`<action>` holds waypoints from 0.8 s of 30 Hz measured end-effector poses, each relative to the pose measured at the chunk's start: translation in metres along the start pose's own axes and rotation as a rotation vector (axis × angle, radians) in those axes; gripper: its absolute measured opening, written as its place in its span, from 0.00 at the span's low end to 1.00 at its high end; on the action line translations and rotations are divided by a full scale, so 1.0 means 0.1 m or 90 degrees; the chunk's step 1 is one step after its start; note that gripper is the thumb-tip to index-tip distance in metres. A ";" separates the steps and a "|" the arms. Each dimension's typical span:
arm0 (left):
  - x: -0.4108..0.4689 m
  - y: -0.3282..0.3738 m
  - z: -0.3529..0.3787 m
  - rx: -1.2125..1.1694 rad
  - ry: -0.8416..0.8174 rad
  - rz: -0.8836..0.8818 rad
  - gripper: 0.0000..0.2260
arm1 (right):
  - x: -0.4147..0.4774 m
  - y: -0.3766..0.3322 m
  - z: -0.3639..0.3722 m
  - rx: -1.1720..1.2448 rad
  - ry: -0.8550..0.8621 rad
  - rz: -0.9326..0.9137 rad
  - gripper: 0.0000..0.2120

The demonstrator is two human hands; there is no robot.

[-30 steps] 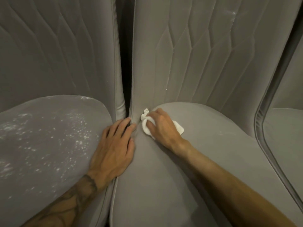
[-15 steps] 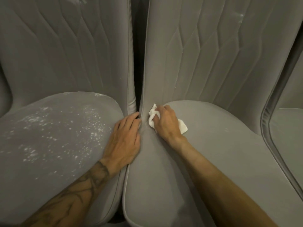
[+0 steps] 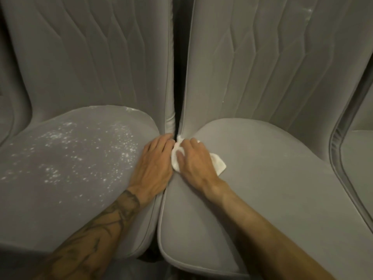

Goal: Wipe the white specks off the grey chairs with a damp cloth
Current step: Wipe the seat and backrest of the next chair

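cloth [image 3: 219, 166] on right chair [image 3: 272, 188], specks [image 3: 84, 150] left

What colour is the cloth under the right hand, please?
The cloth is white, clearest in the head view.

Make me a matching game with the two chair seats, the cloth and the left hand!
Things:
1. left seat
2. right seat
3. white cloth
4. left hand

States:
A. lies flat on a seat's edge, holding nothing
B. dotted with white specks
C. bunched under the right hand
D. looks almost free of specks

Pairs: 1-B, 2-D, 3-C, 4-A
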State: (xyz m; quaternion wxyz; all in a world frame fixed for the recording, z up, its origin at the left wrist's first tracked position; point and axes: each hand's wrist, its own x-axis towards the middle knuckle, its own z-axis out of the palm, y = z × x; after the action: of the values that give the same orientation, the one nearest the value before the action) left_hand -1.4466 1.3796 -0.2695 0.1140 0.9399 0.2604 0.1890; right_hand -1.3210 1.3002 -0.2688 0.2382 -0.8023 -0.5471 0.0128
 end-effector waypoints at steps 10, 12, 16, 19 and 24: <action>0.01 -0.03 0.08 0.084 0.049 0.028 0.17 | -0.04 1.28 -0.80 -0.114 0.028 0.176 0.12; 0.01 -0.05 0.11 0.080 0.051 0.023 0.18 | -0.16 1.79 -1.07 -0.152 0.075 0.292 0.13; 0.03 -0.06 0.12 0.080 0.034 0.025 0.20 | -0.29 2.15 -1.21 -0.182 0.134 0.419 0.12; 0.04 -0.04 0.12 0.076 0.024 0.016 0.20 | -0.24 1.61 -0.93 -0.122 0.147 0.343 0.13; 0.05 0.00 0.08 0.037 0.009 -0.007 0.20 | -0.14 0.32 -0.19 -0.129 0.048 0.214 0.16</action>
State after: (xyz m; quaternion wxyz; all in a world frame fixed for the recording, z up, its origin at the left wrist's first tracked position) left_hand -1.4394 1.3812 -0.2750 0.0858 0.9400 0.2717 0.1876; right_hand -1.2929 1.2713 -0.2678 0.1712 -0.9022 -0.3946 -0.0330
